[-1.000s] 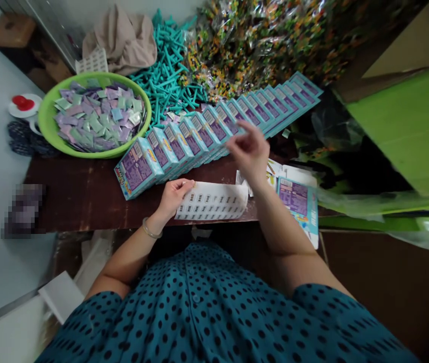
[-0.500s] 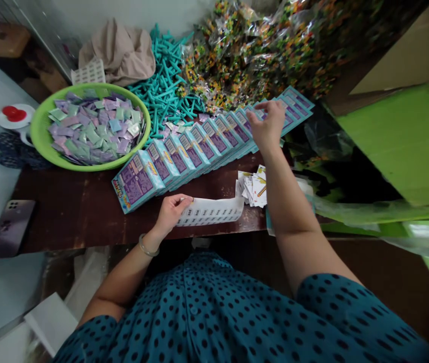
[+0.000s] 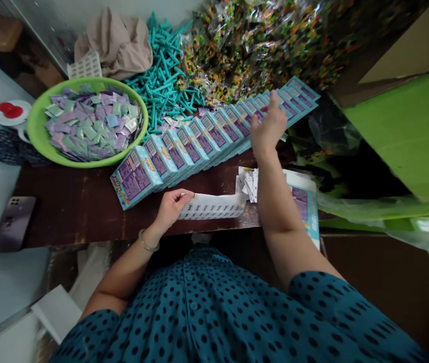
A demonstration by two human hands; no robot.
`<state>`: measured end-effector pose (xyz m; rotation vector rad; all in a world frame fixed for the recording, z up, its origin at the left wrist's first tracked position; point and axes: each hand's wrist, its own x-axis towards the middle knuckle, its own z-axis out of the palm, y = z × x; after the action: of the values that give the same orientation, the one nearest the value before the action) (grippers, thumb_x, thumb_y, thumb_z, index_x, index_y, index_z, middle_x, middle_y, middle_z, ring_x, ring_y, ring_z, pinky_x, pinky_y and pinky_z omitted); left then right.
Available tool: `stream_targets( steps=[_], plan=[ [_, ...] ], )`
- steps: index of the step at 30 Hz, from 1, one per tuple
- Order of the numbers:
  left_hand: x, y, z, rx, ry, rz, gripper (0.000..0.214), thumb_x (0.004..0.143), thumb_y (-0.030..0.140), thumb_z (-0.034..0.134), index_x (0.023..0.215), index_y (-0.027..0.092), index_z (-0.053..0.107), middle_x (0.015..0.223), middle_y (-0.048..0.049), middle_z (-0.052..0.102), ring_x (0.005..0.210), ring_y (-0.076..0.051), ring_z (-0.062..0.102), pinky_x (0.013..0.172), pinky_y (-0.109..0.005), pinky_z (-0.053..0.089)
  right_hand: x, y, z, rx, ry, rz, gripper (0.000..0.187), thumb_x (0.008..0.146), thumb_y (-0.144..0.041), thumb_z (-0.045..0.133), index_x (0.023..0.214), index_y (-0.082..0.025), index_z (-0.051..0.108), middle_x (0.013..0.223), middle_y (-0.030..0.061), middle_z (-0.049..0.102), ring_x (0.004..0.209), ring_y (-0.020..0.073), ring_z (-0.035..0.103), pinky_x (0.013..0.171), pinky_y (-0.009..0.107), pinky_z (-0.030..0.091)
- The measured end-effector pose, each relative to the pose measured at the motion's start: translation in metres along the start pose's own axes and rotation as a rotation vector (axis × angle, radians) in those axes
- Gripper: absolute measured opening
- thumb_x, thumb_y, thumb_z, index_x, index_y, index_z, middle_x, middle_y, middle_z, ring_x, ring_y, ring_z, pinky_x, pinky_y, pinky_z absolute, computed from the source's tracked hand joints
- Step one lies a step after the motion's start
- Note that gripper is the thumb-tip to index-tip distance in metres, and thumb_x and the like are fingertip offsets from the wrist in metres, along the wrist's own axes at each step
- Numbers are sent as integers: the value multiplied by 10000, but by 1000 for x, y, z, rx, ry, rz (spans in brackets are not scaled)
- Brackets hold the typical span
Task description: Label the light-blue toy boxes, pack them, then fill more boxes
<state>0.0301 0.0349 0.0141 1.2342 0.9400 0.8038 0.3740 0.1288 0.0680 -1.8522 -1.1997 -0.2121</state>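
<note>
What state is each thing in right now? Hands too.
Left hand: pinching sticker sheet
Sticker sheet: held by one end, part of its stickers showing
Right hand: fingers spread over the boxes, contact unclear
Boxes: overlapping in a slanted row
Green basket: filled with sachets
Phone: back up
Cloth: crumpled

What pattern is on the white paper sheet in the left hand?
The white paper sheet has rows of dark marks, clearest in the head view.

"Label sheet (image 3: 214, 207)?"
"Smooth paper, from here. Boxes (image 3: 134, 175): printed card, slight sheen."
"Basket (image 3: 36, 135)?"
"Plastic. Bags (image 3: 237, 60): clear, glossy, crinkled film."
"Table (image 3: 66, 206)?"
"Worn, faintly shiny. Cloth (image 3: 119, 45): matt, creased. Bangle (image 3: 143, 243): smooth, looks metal."
</note>
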Motion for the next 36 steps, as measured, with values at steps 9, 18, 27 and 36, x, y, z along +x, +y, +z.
stream_targets(
  steps=[9,18,27,36],
  plan=[
    [-9,8,17,46,-18,202,169,828,355,809,927,229,864,862,-54,804,779,-177,709,733,-278,531,-185,-87,-81,437,-824,-172,295,972,-482,696,877,-217,784,821,42,759,754,179,695,700,298,527],
    [-29,16,37,130,-39,206,255,927,402,704,968,199,853,993,-75,835,894,-211,773,820,-289,588,-217,-69,-96,436,-537,-96,184,951,-419,738,994,-259,818,916,49,785,848,212,700,782,366,575],
    [-35,13,47,82,-10,182,144,835,342,794,848,208,847,849,-48,824,746,-174,745,693,-261,577,-229,-55,-103,545,-660,-100,478,1049,-543,529,772,-218,744,684,25,664,653,159,596,655,316,499],
    [-38,8,55,57,-20,222,83,838,291,809,879,236,856,880,-38,830,776,-166,756,718,-253,584,-230,-56,-114,627,-565,91,230,935,-467,736,960,-251,811,905,36,777,794,178,679,770,339,555]
  ],
)
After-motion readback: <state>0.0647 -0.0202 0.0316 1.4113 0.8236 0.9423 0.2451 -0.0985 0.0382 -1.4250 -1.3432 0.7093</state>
